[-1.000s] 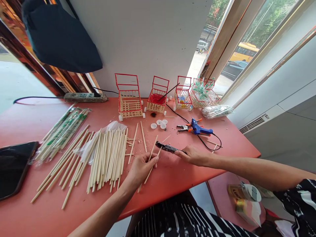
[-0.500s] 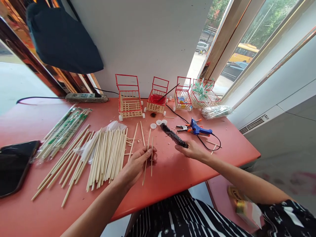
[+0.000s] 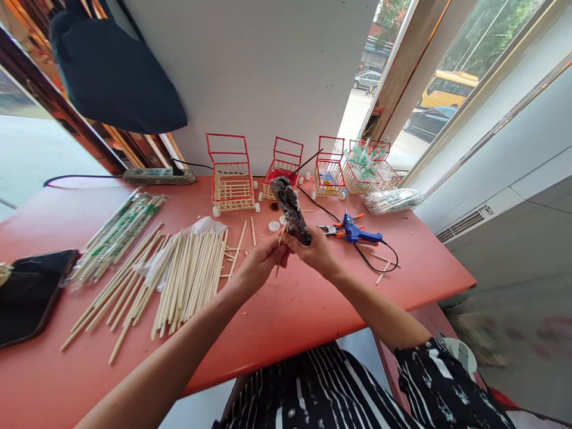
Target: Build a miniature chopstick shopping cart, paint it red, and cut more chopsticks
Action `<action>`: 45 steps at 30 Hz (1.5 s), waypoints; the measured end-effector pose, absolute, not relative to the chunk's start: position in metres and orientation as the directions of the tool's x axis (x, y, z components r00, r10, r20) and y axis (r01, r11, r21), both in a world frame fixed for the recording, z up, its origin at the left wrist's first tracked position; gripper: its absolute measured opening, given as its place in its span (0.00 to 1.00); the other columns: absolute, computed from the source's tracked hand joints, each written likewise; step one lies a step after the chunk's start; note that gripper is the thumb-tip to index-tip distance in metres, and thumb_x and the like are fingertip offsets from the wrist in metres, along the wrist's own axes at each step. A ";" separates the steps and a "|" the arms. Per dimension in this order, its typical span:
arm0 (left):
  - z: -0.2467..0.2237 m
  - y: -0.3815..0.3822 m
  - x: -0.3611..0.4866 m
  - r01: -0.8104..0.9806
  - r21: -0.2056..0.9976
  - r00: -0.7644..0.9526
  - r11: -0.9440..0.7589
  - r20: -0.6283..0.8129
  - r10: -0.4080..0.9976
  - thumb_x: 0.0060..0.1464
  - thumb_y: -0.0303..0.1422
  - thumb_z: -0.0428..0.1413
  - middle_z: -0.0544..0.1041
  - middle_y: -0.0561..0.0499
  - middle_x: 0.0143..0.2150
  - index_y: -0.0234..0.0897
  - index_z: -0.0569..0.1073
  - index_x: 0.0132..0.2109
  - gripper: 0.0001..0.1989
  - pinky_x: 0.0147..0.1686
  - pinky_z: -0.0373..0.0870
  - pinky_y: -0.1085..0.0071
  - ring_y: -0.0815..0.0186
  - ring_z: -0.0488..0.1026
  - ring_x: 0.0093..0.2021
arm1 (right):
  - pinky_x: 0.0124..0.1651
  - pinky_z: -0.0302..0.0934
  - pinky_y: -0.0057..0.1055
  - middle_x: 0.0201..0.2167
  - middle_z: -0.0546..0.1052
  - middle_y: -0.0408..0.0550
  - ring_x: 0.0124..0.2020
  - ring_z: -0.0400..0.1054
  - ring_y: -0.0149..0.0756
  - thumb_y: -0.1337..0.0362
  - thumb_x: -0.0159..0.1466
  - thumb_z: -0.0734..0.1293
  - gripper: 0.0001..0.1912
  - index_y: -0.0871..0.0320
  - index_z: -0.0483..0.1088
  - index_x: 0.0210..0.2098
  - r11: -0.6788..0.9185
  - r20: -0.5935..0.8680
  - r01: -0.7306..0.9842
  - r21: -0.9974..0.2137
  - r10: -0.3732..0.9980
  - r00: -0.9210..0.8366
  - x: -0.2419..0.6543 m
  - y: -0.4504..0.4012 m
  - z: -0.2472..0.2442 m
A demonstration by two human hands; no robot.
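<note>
My left hand (image 3: 267, 257) pinches thin wooden sticks (image 3: 277, 269), held near upright over the middle of the red table (image 3: 313, 316). Right beside it, my right hand (image 3: 315, 250) is wrapped round a dark tool (image 3: 292, 208) whose rounded head points up and away from me. The fingers of both hands meet at the sticks, and the exact contact there is partly hidden. A fan of loose wooden sticks (image 3: 192, 280) lies to the left of my left hand.
Small stick carts with red frames (image 3: 232, 179) stand along the wall. A blue glue gun (image 3: 361, 231) and orange-handled pliers (image 3: 329, 230) lie right. Wrapped sticks (image 3: 123, 235), a black tablet-like object (image 3: 33, 292) and a power strip (image 3: 156, 176) are left.
My right hand has moved left with the dark tool, which now points more upright, and has come up against my left hand. My left hand has risen slightly with the sticks.
</note>
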State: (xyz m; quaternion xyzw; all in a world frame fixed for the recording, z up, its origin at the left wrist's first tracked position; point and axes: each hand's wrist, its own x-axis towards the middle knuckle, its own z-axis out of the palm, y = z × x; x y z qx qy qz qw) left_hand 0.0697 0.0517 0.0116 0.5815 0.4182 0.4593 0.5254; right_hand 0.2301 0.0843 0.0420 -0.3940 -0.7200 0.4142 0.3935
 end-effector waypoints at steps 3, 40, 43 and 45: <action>0.016 0.060 0.067 0.059 0.973 0.222 -0.222 0.204 0.954 0.63 0.52 0.56 0.73 0.49 0.31 0.38 0.73 0.32 0.22 0.38 0.66 0.68 0.63 0.68 0.34 | 0.42 0.62 0.31 0.31 0.73 0.43 0.35 0.69 0.35 0.56 0.69 0.66 0.11 0.56 0.70 0.35 0.548 0.423 0.308 -0.778 0.819 -0.387 0.231 0.086 0.055; -0.004 0.066 0.063 0.453 0.787 0.163 -0.419 0.389 0.907 0.60 0.34 0.57 0.77 0.56 0.25 0.38 0.78 0.32 0.10 0.30 0.63 0.75 0.68 0.71 0.27 | 0.38 0.60 0.27 0.31 0.76 0.42 0.31 0.68 0.33 0.63 0.68 0.67 0.05 0.58 0.73 0.38 0.603 0.441 0.305 -0.737 0.772 -0.458 0.244 0.098 0.026; -0.006 0.065 0.061 0.449 0.794 0.152 -0.409 0.383 0.911 0.60 0.36 0.57 0.77 0.55 0.26 0.38 0.79 0.32 0.11 0.30 0.63 0.74 0.67 0.71 0.28 | 0.38 0.60 0.27 0.32 0.76 0.43 0.32 0.68 0.33 0.65 0.67 0.67 0.04 0.58 0.74 0.38 0.598 0.437 0.305 -0.741 0.774 -0.458 0.244 0.096 0.025; -0.009 0.065 0.058 0.454 0.805 0.172 -0.382 0.341 0.924 0.60 0.37 0.58 0.76 0.55 0.24 0.38 0.79 0.31 0.12 0.29 0.62 0.74 0.66 0.71 0.27 | 0.39 0.59 0.27 0.32 0.76 0.43 0.32 0.68 0.33 0.68 0.66 0.66 0.03 0.58 0.74 0.38 0.632 0.467 0.300 -0.715 0.750 -0.468 0.244 0.095 0.024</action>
